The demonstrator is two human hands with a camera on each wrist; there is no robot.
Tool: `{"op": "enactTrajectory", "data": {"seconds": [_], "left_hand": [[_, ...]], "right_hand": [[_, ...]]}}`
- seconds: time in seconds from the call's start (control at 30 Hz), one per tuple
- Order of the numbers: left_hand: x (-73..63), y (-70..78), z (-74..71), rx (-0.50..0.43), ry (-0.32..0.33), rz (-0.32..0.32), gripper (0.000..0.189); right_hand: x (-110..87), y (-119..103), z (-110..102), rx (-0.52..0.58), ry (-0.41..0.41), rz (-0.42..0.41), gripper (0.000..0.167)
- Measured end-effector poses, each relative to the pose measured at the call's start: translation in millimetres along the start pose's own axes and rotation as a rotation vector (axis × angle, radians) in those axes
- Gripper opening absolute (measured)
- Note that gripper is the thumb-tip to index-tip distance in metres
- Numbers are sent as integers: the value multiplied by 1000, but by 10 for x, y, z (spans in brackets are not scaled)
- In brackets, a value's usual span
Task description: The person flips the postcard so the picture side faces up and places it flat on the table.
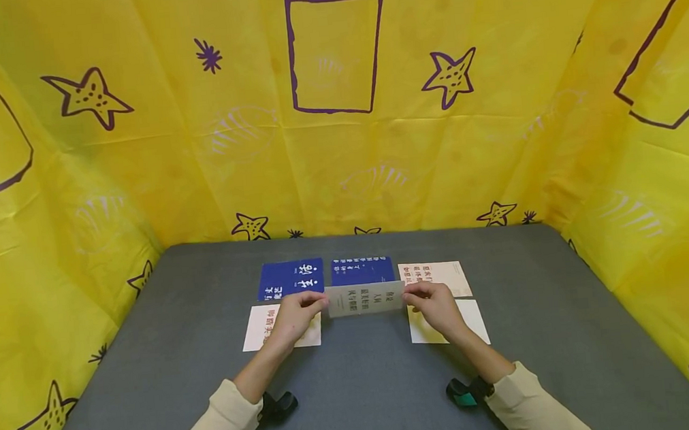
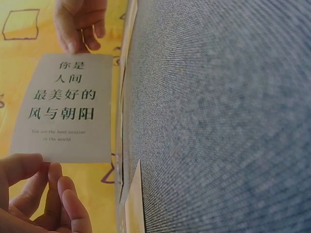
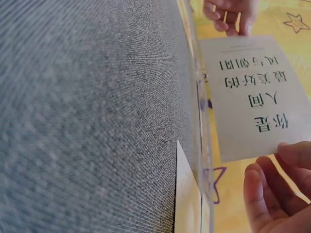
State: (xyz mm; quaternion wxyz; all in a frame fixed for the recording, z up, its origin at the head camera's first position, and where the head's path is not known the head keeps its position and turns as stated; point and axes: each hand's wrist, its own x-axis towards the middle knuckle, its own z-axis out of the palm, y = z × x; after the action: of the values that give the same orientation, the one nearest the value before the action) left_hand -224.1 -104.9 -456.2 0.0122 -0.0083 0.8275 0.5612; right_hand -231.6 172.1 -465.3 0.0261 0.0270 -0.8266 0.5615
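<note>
Both hands hold one pale grey-white card (image 1: pixel 365 300) by its two short ends, raised off the table. Dark green Chinese characters and small English lines are printed on it, as the left wrist view of the card (image 2: pixel 68 104) shows. My left hand (image 1: pixel 294 316) pinches the left end between thumb and fingers, above a white card with red characters (image 1: pixel 259 326), partly covering it. My right hand (image 1: pixel 437 307) pinches the opposite end, over a plain cream-white card (image 1: pixel 471 316). In the right wrist view the held card (image 3: pixel 252 97) appears upside down.
Behind the held card lie a blue card with white writing (image 1: pixel 288 278), a second blue card (image 1: pixel 363 272) and a pale pink card with brownish text (image 1: pixel 442 278). They rest on a dark grey tabletop (image 1: pixel 360 391), enclosed by yellow patterned cloth (image 1: pixel 339 154) at back and sides.
</note>
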Motion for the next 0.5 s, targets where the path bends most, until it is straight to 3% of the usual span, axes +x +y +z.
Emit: {"op": "enactTrajectory", "data": {"seconds": [0.5], "left_hand": [[2,7,14,-33,-6,-26,18]], "right_hand": [[-7,-3,10,68,5,10,14]]}}
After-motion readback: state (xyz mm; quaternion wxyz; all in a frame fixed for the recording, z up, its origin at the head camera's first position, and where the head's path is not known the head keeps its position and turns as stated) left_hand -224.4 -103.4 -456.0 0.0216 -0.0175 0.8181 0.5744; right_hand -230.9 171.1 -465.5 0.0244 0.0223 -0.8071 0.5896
